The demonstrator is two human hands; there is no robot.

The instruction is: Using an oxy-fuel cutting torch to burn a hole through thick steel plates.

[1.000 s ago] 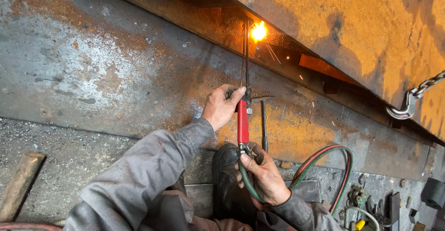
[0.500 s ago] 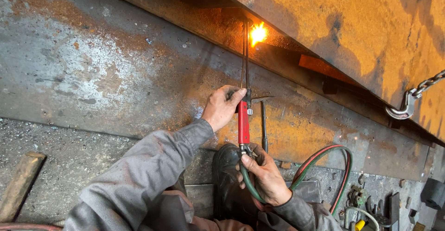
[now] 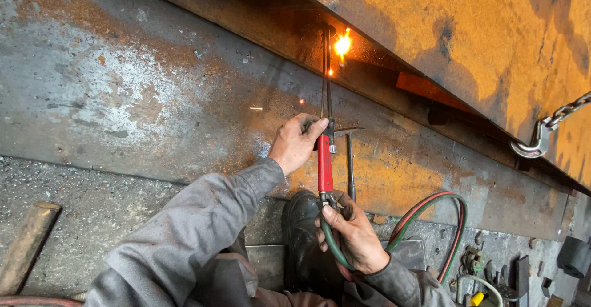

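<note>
Red cutting torch [image 3: 324, 162] held in both hands' closed grip: left hand [image 3: 297, 142] forward, right hand [image 3: 351, 233] rear.

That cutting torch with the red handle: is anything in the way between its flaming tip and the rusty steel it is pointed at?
Nothing visible is. The cutting torch runs straight up from the left hand and right hand, and its flame burns right at the rusty steel edge with only sparks nearby. A hammer lies beside the torch, not across it.

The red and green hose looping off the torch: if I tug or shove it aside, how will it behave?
Probably floppy: the twin hose curls in a loose loop. It likely springs back somewhat. Since the right hand grips it at the cutting torch, tugging would likely jog the flame.
</note>
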